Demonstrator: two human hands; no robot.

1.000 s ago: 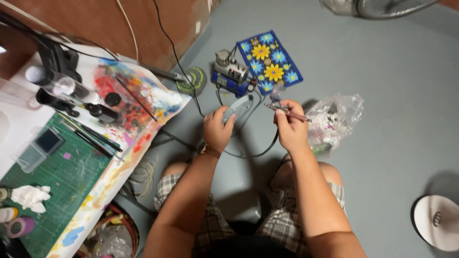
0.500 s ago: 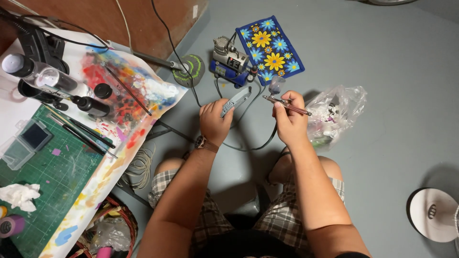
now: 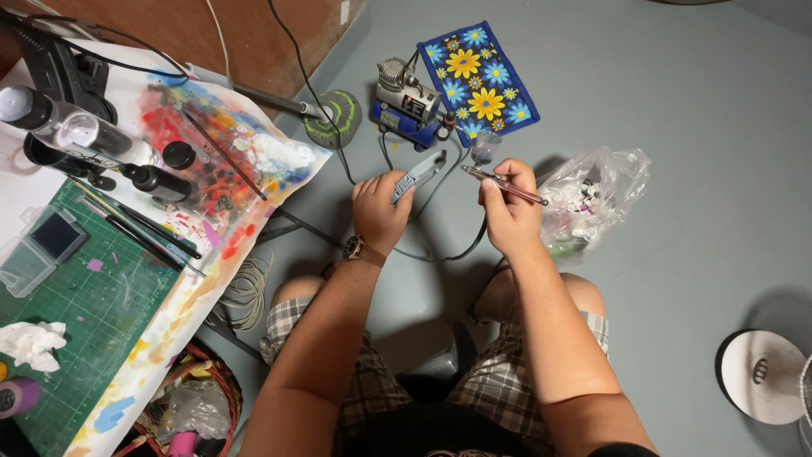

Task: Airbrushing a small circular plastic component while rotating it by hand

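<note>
Near the middle of the frame, the left hand (image 3: 378, 211) is clenched around a grey pair of pliers (image 3: 419, 174), tips pointing up and right. Just to its right, the right hand (image 3: 507, 211) grips a thin airbrush (image 3: 504, 184) with a small cup at its upper end. Above them, a small blue compressor (image 3: 408, 106) stands beside a flowered mat (image 3: 482, 80). A clear plastic bag (image 3: 592, 199) lies right of the hands. A paint-stained table (image 3: 101, 296) fills the left.

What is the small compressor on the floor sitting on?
The compressor rests partly on a blue mat with yellow flowers, its left end over the grey floor. The mat's print beneath the compressor is covered. A hose leads toward the airbrush in the right hand.
</note>
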